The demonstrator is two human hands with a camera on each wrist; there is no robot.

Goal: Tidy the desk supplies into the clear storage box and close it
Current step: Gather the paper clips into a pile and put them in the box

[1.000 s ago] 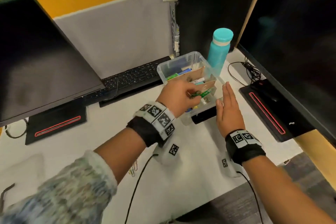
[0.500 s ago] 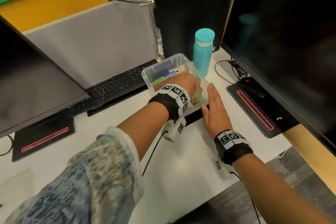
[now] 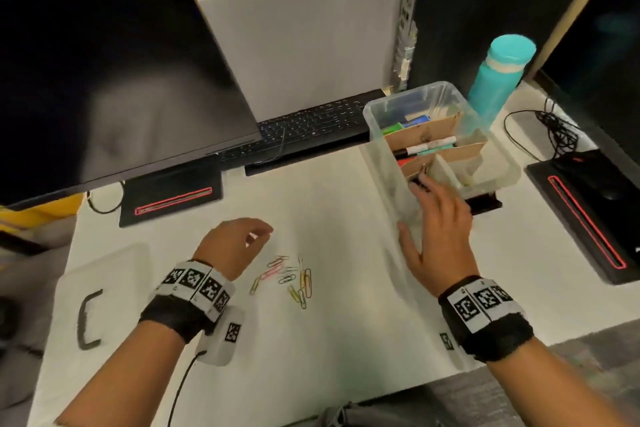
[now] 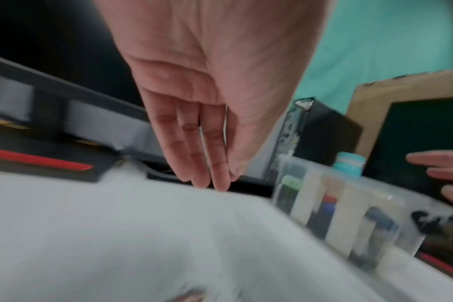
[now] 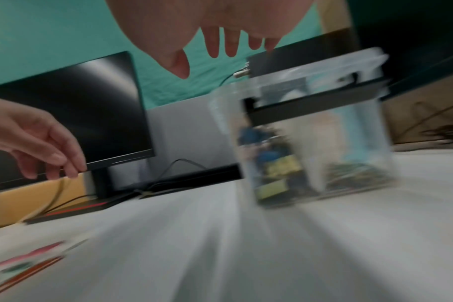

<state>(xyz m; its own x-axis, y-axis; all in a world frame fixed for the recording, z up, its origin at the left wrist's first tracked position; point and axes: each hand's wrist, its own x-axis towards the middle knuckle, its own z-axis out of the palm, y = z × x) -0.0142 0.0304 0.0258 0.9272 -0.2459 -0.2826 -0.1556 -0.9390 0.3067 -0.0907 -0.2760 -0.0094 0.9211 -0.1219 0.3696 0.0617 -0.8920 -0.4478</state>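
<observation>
While the clear plastic storage box [image 3: 388, 163] with cardboard dividers stands open by the teal bottle [image 3: 498, 80], your right hand [image 3: 438, 236] spreads flat against its near wall. Your left hand [image 3: 232, 246] hangs relaxed and empty just beside loose coloured paper clips [image 3: 291, 279] on the white desk [image 3: 329, 340].
</observation>
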